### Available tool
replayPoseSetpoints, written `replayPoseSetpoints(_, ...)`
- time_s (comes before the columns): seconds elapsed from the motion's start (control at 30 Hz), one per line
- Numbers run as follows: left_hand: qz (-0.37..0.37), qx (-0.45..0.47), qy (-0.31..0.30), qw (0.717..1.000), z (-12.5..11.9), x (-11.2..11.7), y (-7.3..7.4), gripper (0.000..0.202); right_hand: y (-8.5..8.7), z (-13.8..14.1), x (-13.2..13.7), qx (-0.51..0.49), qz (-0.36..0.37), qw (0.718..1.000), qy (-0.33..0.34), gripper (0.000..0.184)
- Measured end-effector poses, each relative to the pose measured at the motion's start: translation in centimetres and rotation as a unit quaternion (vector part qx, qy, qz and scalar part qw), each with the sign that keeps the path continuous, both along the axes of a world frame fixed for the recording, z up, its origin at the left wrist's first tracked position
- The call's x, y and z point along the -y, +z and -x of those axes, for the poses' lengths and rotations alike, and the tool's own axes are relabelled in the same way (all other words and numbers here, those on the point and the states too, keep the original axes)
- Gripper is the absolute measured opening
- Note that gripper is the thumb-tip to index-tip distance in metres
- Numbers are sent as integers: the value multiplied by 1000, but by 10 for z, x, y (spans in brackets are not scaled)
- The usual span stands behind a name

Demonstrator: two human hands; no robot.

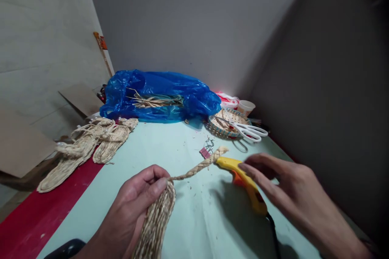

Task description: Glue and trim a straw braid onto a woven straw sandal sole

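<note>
My left hand [133, 206] pinches a woven straw piece [156, 218], like a sandal sole, near its top between thumb and fingers. From that end a braided straw strap [200, 166] stretches right, its frayed tip close to the nozzle of a yellow glue gun [251, 186] with an orange trigger. My right hand [291, 194] has its thumb on the upper body of the glue gun, the other fingers partly hidden behind it. The gun seems raised, with its shadow below it on the pale green tabletop [194, 226]. A black cord [273, 230] runs from its handle.
Straw sandals [75, 153] lie on the red strip at left. A blue plastic bag [161, 85] with loose straw sits at the back. White-handled scissors [251, 131] rest on a round basket [220, 127], by a cup [246, 107]. A pink binder clip [205, 153] lies beyond the strap.
</note>
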State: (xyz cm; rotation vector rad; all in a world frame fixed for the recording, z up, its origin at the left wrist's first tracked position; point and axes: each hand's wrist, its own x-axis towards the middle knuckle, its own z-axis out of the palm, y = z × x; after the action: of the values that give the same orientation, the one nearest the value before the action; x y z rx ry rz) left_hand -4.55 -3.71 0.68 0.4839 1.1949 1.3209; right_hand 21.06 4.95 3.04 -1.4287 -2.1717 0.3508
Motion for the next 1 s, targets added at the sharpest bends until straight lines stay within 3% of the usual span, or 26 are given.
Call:
replayPoseSetpoints(0.1, 16, 19, -56, 998, -2, 3, 2, 22, 4, 37, 18, -173, 33, 975, 139, 20)
replayPoseSetpoints(0.2, 16, 19, -97, 995, -1, 3, 1, 22, 1, 63, 29, -285, 36, 937, 201, 6)
replayPoseSetpoints(0.3, 10, 25, -104, 994, 1, 1, -2, 24, -4, 70, 33, -337, 14, 904, 263, 14)
replayPoseSetpoints(0.4, 16, 47, -87, 995, 3, -2, -3, 24, -10, 69, 36, -331, -39, 891, 307, 28)
replayPoseSetpoints(0.63, 35, 76, -68, 994, 1, -2, -1, 26, -27, 72, 49, -337, -83, 893, 285, 40)
replayPoseSetpoints(0.77, 46, 85, -59, 994, 0, -1, -1, 20, -34, 78, 57, -342, -119, 897, 255, 29)
replayPoseSetpoints(1.0, 23, 97, -32, 995, -1, -4, -3, 24, -34, 75, 57, -239, -132, 922, 273, 29)
